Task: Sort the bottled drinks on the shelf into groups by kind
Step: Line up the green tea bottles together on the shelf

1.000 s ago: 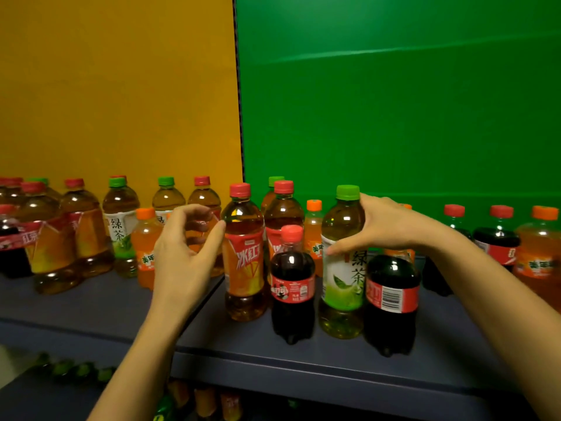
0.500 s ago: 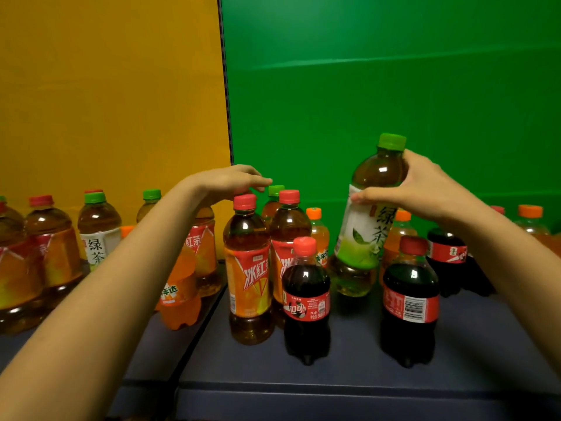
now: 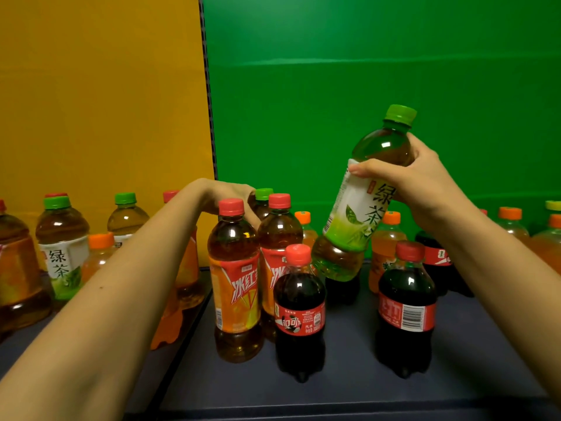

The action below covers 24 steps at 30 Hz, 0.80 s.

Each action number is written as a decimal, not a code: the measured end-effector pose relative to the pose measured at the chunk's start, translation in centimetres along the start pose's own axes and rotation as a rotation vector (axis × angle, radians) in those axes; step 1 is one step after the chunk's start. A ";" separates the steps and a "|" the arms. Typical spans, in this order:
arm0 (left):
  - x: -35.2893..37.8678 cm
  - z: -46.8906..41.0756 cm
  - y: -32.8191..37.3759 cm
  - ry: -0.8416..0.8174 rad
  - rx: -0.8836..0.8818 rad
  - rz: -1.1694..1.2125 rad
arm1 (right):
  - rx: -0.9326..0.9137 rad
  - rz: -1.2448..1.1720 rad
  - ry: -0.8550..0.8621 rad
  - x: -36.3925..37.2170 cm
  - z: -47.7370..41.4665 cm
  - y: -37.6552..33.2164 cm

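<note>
The right hand (image 3: pixel 425 189) grips a green tea bottle (image 3: pixel 358 220) at its upper part and holds it tilted in the air above the shelf (image 3: pixel 349 390), behind 2 cola bottles (image 3: pixel 299 314) near the front edge. The left hand (image 3: pixel 224 192) reaches behind a red tea bottle (image 3: pixel 235 287); its fingers are hidden, so I cannot tell if it holds something.

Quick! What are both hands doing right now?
Left hand: cannot tell, its fingers are hidden behind a red-capped tea bottle.
Right hand: closed around the green tea bottle, held tilted in the air.
</note>
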<state>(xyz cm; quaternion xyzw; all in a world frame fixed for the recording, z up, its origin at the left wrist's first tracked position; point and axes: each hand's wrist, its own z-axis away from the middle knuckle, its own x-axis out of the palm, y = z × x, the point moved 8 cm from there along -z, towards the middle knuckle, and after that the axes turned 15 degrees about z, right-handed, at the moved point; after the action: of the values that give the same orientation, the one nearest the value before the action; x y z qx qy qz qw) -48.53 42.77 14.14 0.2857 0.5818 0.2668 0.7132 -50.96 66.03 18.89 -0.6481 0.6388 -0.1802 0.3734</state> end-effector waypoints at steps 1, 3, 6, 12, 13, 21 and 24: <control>-0.2 0.0 -0.1 0.019 0.025 0.003 | 0.006 -0.009 0.000 0.1 0.0 0.1; -0.6 0.0 -0.1 0.056 0.078 -0.006 | 0.006 -0.009 -0.005 0.3 0.1 0.0; -1.2 0.0 -0.2 0.115 0.140 -0.008 | 0.008 -0.013 -0.014 0.4 0.2 -0.1; -3.5 1.6 0.9 0.296 0.275 0.159 | 0.029 -0.030 -0.017 0.4 0.2 -0.1; -4.1 2.1 1.4 0.332 0.319 0.198 | 0.030 -0.037 -0.015 0.3 0.2 -0.1; -7.4 6.1 6.0 0.619 0.632 0.463 | 0.023 -0.117 0.051 0.0 -0.1 -1.2; -8.0 7.6 8.1 0.731 0.739 0.497 | -0.005 -0.114 0.084 -0.2 -0.3 -2.2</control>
<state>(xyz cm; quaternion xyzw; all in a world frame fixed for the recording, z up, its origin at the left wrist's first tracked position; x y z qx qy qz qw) -42.93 41.94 26.63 0.5333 0.7605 0.2869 0.2342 -49.67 65.97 20.74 -0.6762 0.6164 -0.2267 0.3338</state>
